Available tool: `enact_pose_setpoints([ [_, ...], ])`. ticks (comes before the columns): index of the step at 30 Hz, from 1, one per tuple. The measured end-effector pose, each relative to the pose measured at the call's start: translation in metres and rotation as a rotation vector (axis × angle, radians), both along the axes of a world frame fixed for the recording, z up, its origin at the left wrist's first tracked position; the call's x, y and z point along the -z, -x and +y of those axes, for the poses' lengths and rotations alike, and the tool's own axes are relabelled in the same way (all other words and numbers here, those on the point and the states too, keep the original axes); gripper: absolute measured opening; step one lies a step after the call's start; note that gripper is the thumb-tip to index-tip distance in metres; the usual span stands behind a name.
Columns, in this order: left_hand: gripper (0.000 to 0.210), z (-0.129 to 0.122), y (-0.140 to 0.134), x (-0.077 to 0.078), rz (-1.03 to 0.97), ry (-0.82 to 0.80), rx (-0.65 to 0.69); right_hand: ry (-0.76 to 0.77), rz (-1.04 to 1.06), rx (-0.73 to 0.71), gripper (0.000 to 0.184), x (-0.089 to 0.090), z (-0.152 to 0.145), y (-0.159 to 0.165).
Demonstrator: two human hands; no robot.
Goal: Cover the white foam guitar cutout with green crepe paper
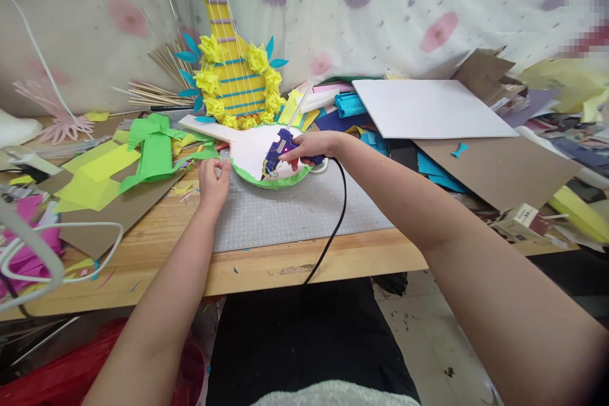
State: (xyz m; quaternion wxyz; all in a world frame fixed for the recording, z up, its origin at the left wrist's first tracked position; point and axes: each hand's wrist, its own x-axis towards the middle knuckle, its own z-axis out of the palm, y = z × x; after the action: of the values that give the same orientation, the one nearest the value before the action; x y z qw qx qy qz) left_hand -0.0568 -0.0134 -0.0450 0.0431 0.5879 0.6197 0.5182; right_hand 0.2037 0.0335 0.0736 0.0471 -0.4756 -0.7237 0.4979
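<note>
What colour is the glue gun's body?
The glue gun has a dark blue body; head view.

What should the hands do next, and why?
Maybe the right hand should move the blue glue gun toward the neck of the white cutout, because green edging lines the round body while the neck looks bare.

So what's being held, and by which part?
The right hand grips the blue glue gun by its handle; whether the left hand pinches anything cannot be told.
</note>
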Motion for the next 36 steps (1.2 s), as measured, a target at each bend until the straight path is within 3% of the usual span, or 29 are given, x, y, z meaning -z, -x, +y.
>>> enact_pose_setpoints([
  [4,0.019,-0.001,-0.003,0.002,-0.052,0.009,-0.008,-0.031,0.194,0.093,0.031,0.006,-0.008,-0.013],
  [8,0.018,-0.002,-0.005,0.002,-0.047,0.002,0.038,-0.185,0.472,0.29,0.031,0.029,-0.019,-0.038],
  [12,0.036,-0.003,-0.01,-0.001,0.026,0.01,0.142,-0.353,0.624,0.643,0.035,0.062,-0.029,-0.063],
  [17,0.059,-0.008,-0.029,0.001,0.07,0.091,0.252,-0.406,0.765,0.881,0.043,0.095,-0.03,-0.065],
  [20,0.08,-0.009,-0.037,0.006,0.041,0.154,0.287,-0.419,0.813,0.897,0.046,0.106,-0.027,-0.056],
  [26,0.123,-0.002,-0.036,0.011,-0.061,0.225,0.283,-0.338,0.878,0.773,0.049,0.111,-0.031,-0.045],
  [36,0.134,0.002,-0.038,0.016,-0.117,0.229,0.303,-0.234,0.947,0.707,0.051,0.111,-0.041,-0.041],
])
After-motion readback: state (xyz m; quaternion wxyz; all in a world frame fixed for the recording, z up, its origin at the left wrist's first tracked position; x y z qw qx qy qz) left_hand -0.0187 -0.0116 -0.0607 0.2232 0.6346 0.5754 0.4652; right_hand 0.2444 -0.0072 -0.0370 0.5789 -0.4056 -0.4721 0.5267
